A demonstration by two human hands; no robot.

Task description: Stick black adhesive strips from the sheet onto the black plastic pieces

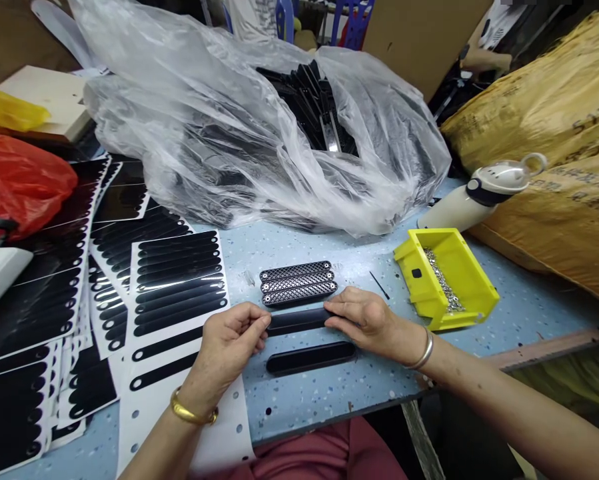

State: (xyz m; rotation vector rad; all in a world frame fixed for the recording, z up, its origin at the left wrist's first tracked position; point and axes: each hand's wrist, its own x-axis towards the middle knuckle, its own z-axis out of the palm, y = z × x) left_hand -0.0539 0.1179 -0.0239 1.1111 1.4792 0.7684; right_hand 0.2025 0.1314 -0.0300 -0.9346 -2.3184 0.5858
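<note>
A long black bar [299,323] with rounded ends lies between my hands, low over the table. The thumb and fingers of my left hand [235,339] pinch at its left end. My right hand [362,317] grips its right end, thumb in front and fingers behind. Whether a thin sticker lies on its top I cannot tell. Just in front of it is a similar black bar [312,359], lying flat. Behind it sit textured black bars [299,283], side by side with screws at their ends. Left of my left hand is a sheet of black strip stickers [179,283].
A clear plastic bag [219,133] of black parts [306,100] spans the back. At right are a yellow bin [479,293] of small metal pieces [444,283], a white bottle [459,207] and a yellow sack [554,173]. More sticker sheets [19,407] and a red bag [24,180] lie left.
</note>
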